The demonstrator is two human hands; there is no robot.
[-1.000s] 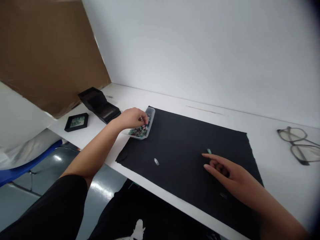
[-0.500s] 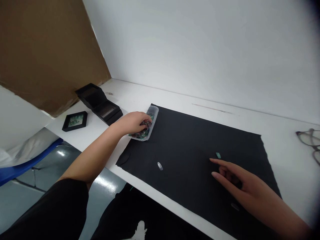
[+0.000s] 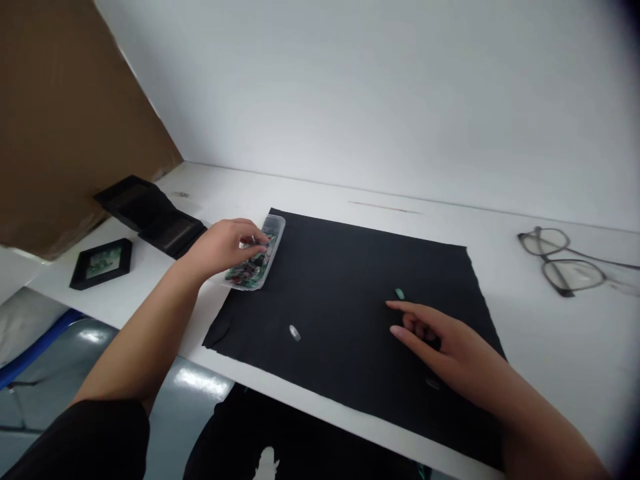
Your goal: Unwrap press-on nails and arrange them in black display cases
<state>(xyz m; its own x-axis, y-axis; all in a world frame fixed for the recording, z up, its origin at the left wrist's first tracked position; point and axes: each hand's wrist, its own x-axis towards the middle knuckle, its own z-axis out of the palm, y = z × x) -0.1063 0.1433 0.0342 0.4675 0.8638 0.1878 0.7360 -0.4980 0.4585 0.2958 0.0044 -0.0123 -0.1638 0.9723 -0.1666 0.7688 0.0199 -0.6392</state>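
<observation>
My left hand (image 3: 223, 245) reaches into a clear plastic tray (image 3: 273, 248) full of small green circuit parts at the left edge of a black mat (image 3: 350, 287). Its fingers are pinched over the parts; what they grip is too small to name. My right hand (image 3: 440, 341) rests on the mat near its right side with the fingers loosely stretched and nothing in it. A small teal piece (image 3: 399, 293) lies just beyond its fingertips. A small silvery piece (image 3: 295, 333) lies on the mat near the front.
A white table (image 3: 550, 333) carries the mat. Eyeglasses (image 3: 560, 263) lie at the right. A black open box (image 3: 150, 213) and a small black framed tray (image 3: 101, 263) sit at the left, below a brown cardboard sheet (image 3: 60, 120). The table's front edge runs over my lap.
The camera has swung, shifting the scene left in view. My left hand stays in the clear tray, its fingers working among the parts. My right hand remains on the mat in the same pose.
</observation>
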